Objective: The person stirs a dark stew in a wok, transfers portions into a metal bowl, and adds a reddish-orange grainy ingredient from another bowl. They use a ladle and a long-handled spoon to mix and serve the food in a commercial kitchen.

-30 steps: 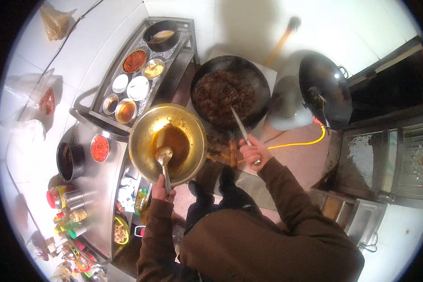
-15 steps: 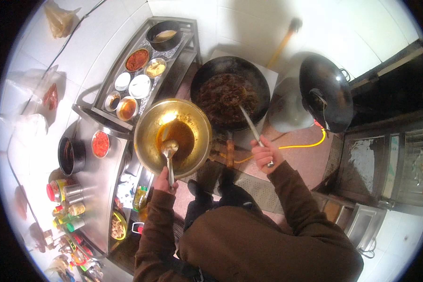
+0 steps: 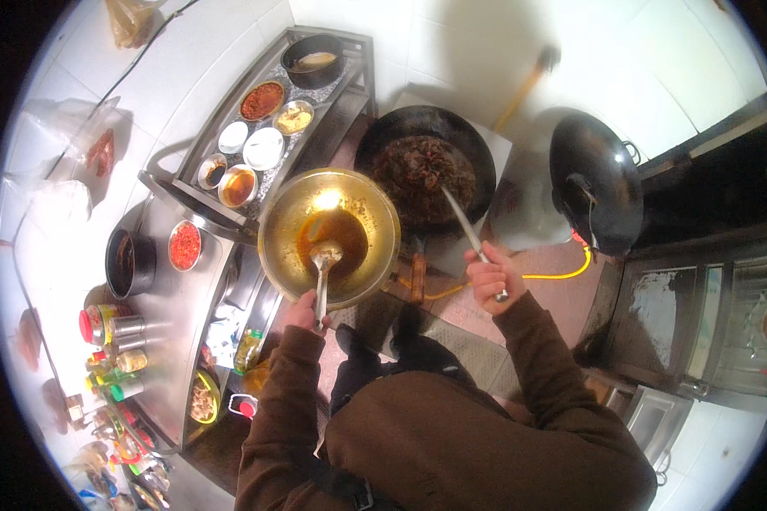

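Observation:
My right hand is closed around a long metal-handled utensil; its working end is buried in dark brown, glistening food in a black wok. To the left, a gold-coloured metal bowl holds brown-orange sauce. My left hand is closed at the bowl's near rim. A metal spoon lies in the bowl, its handle running over the rim against this hand. How the fingers share bowl and handle is partly hidden. The wok's wooden handle points toward me.
On the left rack stand a black pot, red paste and several small bowls. A steel counter carries chopped red pepper and jars. A second wok leans at the right, near a yellow hose.
The food in the wok is gathered into a more compact heap, with more of the black bottom showing. Both hands keep their holds. The whole view has shifted slightly.

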Action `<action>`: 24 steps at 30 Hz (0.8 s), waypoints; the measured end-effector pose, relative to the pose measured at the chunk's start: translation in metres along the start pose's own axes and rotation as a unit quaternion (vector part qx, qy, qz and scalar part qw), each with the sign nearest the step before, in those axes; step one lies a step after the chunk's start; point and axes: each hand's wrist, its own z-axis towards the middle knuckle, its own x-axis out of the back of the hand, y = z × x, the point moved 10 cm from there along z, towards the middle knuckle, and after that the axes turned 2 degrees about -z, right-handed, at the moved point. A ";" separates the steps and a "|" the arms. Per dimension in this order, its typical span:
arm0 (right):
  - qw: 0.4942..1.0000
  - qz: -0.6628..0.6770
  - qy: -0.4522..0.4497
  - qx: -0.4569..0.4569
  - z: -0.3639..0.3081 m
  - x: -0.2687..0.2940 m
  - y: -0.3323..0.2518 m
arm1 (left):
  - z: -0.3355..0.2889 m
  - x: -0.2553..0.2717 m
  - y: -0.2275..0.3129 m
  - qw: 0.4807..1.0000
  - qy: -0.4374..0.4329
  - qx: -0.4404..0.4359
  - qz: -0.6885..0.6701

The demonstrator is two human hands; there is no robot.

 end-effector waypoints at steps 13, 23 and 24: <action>0.994 -0.091 0.056 -0.004 -0.040 -0.066 0.018 | 0.042 -0.042 0.001 0.952 -0.005 -0.148 0.268; 0.941 -0.272 0.201 -0.013 -0.071 -0.036 0.054 | 0.018 -0.163 0.014 0.951 -0.027 -0.130 0.280; 0.905 -0.347 0.248 0.004 -0.072 -0.019 0.048 | 0.022 -0.164 0.009 0.966 -0.011 -0.085 0.244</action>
